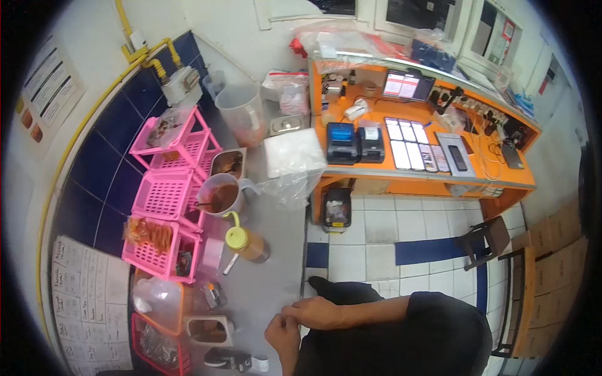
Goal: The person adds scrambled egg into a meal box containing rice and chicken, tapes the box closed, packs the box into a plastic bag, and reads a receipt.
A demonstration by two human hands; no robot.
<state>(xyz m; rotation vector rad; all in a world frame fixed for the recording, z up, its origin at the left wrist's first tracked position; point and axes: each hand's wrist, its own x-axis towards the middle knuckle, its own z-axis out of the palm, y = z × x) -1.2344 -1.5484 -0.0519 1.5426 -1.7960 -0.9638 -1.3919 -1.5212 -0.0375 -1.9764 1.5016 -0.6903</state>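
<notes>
Fingers [292,310] of our two hands meet at the edge of the gray counter [276,269]. They look curled in and closed, tip against tip, and we cannot tell if some tiny thing is tucked between them. Our left hand [283,337] is nearer to the things on the counter. Our right hand [316,312] is farther from them, and its arm comes in from the right.

Closest to us is a small black item [226,358] with a white end; we cannot tell what it is. It lies to the left of our left wrist, near but not touching, and its long way points toward that wrist. Steel tray [210,343] with brown stuff in it sits to the left too, a bit past the fingers, and it is longest from side to side.

Farther ahead on this gray top we see a white marker [231,264], a bottle with a yellow lid [248,243] and a jug of brown sauce [221,197]. Pink racks [166,194] stand along the wall side.

Ahead and to the right is an orange counter [376,108] with two printers [342,143] and a lit screen [407,84]. White tiles [351,250] cover the floor, and a brown stool [489,241] stands on them.
</notes>
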